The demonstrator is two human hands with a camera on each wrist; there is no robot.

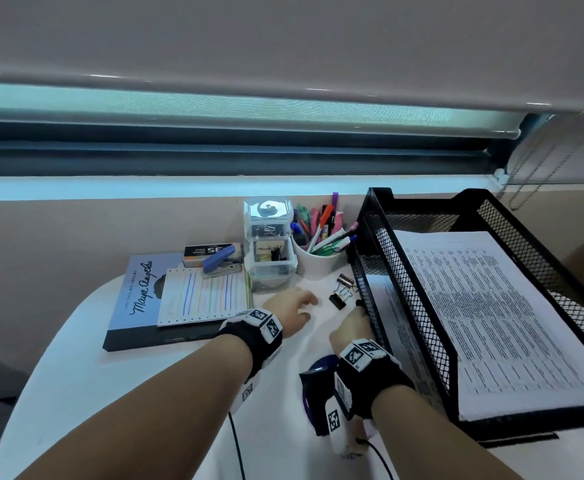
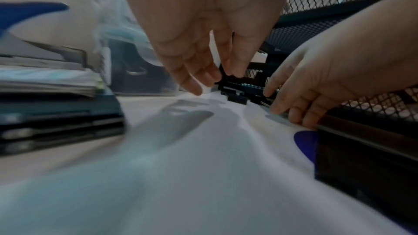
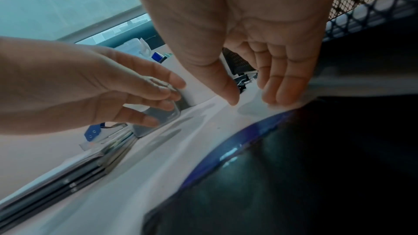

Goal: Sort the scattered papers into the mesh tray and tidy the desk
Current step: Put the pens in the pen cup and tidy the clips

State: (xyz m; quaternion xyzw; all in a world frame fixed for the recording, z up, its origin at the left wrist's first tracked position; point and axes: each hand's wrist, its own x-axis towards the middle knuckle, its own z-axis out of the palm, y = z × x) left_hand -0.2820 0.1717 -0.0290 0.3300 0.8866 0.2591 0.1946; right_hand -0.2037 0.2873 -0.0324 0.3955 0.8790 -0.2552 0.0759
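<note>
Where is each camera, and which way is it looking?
Head: worn on the head, looking forward and down at the desk; shows both forearms, left hand, right hand, mesh tray.
Left wrist: low over the desk, looking along the left hand's fingers toward black binder clips.
Right wrist: looking along the right hand's fingers, beside the tray.
Shared: both wrist views show both hands and the tray mesh.
</note>
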